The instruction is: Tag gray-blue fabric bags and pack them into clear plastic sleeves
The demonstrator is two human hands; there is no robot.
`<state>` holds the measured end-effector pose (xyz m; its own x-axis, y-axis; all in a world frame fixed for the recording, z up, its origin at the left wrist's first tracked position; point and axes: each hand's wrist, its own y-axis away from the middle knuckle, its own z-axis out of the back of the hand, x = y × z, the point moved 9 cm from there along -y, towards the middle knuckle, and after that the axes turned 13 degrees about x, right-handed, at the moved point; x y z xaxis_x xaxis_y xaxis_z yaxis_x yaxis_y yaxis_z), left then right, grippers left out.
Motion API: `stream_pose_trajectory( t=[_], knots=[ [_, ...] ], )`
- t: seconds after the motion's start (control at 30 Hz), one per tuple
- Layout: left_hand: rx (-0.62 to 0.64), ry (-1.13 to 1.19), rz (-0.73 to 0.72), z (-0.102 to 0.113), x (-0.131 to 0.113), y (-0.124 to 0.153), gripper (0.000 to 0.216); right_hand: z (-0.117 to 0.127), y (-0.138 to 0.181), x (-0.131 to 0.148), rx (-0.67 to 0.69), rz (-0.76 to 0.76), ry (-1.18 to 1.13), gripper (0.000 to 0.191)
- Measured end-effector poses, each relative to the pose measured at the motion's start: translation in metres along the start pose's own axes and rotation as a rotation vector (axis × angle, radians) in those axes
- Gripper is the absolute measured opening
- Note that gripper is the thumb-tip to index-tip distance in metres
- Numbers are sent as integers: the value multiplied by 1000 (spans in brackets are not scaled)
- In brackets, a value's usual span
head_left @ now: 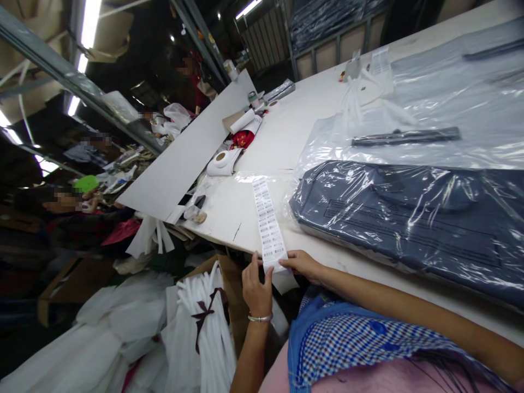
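Observation:
A long white strip of printed labels (pixel 268 221) lies over the table's front edge, its near end raised between my hands. My left hand (pixel 257 286), with a bangle at the wrist, pinches the strip's lower left corner between thumb and finger. On the other side, my right hand (pixel 303 264) grips the lower right edge. To the right of the strip rests a dark blue garment folded in a clear plastic bag (pixel 393 213), with fine print on the plastic.
The white table (pixel 282 125) carries more clear bags (pixel 458 98), a roll of labels (pixel 223 159) and a red item (pixel 242 139). An upright white board (pixel 192 147) borders its left side. Below left stands a carton (pixel 231 284) of white tubing (pixel 204 305). Several people sit beyond.

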<state>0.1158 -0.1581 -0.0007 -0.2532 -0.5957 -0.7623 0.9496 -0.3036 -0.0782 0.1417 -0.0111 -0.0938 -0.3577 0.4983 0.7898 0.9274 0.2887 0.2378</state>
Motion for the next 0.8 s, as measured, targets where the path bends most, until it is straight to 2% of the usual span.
stream_pose_trajectory(
  t=[0.07,0.3,0.47,0.8],
  knots=[
    [32,-151,-63,-5,-13,2,59,0,1,2,-7,17,-12,39],
    [84,-153,-7,-17,-13,-6,72,-2,2,5,-6,35,-30,39],
    [79,-236,85,-11,-18,-6,71,-1,1,4,-13,59,-34,42],
    [81,-285,113,-8,-20,-6,65,1,0,3,-24,94,-54,44]
  ],
)
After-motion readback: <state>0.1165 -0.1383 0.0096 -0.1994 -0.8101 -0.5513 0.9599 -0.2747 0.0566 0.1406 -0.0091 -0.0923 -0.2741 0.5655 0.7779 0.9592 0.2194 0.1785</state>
